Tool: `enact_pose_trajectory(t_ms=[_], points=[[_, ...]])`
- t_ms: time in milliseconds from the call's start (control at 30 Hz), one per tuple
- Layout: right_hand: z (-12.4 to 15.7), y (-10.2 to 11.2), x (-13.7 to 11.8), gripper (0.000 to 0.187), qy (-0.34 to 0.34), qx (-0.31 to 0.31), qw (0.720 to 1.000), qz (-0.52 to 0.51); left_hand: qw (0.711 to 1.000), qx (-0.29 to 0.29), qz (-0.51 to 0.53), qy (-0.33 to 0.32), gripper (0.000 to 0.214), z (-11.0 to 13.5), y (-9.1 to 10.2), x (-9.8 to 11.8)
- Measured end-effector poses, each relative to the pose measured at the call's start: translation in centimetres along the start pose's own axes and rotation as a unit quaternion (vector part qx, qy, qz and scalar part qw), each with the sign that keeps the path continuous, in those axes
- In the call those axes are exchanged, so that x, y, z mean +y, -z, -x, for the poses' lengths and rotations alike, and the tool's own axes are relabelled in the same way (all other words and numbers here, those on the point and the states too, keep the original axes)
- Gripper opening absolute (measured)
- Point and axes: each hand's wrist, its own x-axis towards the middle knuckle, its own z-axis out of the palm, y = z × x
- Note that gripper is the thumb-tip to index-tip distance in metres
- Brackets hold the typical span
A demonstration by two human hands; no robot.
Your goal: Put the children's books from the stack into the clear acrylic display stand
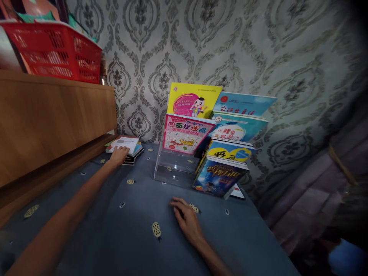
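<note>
My left hand point(119, 155) reaches to a small stack of books point(135, 155) by the wooden cabinet. Its fingers lie over the top book point(128, 143), which has a white cover; the thumb is hidden. Low over the dark cloth, or resting on it, my right hand point(186, 218) is empty, its fingers loosely bent and apart. Ahead of it stands a clear tiered book rack point(172, 172). On its left side a pink book point(186, 134) leans in front of a yellow book point(192, 99). Its right side carries several books, with a dark blue book point(217, 176) at the front.
A wooden cabinet point(57, 119) borders the left side, with a red plastic basket point(57, 51) on top. Behind the rack rises a patterned wall point(138, 76). A flat white item with a dark edge point(238, 192) pokes out right of the rack. A grey curtain point(310, 199) hangs at right.
</note>
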Motion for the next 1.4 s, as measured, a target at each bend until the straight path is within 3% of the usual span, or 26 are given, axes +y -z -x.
enact_pose_trajectory(t_ms=[200,333,600,800,933,1033,1100,1200,1400], points=[[0.1,-0.2,0.3,0.031,-0.002,0.0,1.0,0.01,1.0,-0.012,0.001,0.013,0.054,-0.4,0.0,0.5],[0.0,0.0,0.2,0.03,0.004,-0.008,1.0,0.013,1.0,-0.024,0.003,-0.009,0.046,0.1,0.9,0.5],[-0.4,0.6,-0.9,0.031,0.008,-0.03,1.0,0.0,0.997,-0.065,-0.013,-0.046,0.042,4.8,3.1,1.6],[-0.6,0.6,-1.3,0.031,0.007,-0.032,0.999,0.0,0.989,-0.123,-0.013,-0.078,0.038,10.2,3.0,4.2],[-0.6,0.6,-1.3,0.031,0.009,-0.045,0.999,0.003,0.986,-0.144,0.011,-0.081,0.037,13.4,3.8,7.2],[-0.6,0.6,-1.3,0.032,0.012,-0.049,0.999,0.011,0.982,-0.13,0.113,-0.071,0.036,15.3,5.0,10.3],[-0.6,0.6,-1.3,0.032,0.015,-0.051,0.998,0.014,0.963,-0.128,0.221,-0.09,0.04,16.2,5.4,11.9],[-0.6,0.6,-1.5,0.032,0.016,-0.051,0.998,0.012,0.931,-0.119,0.319,-0.133,0.042,16.7,4.7,12.6],[-0.5,0.8,-2.2,0.033,0.022,-0.048,0.999,0.0,0.974,-0.087,0.187,-0.097,0.038,15.6,0.6,9.0]])
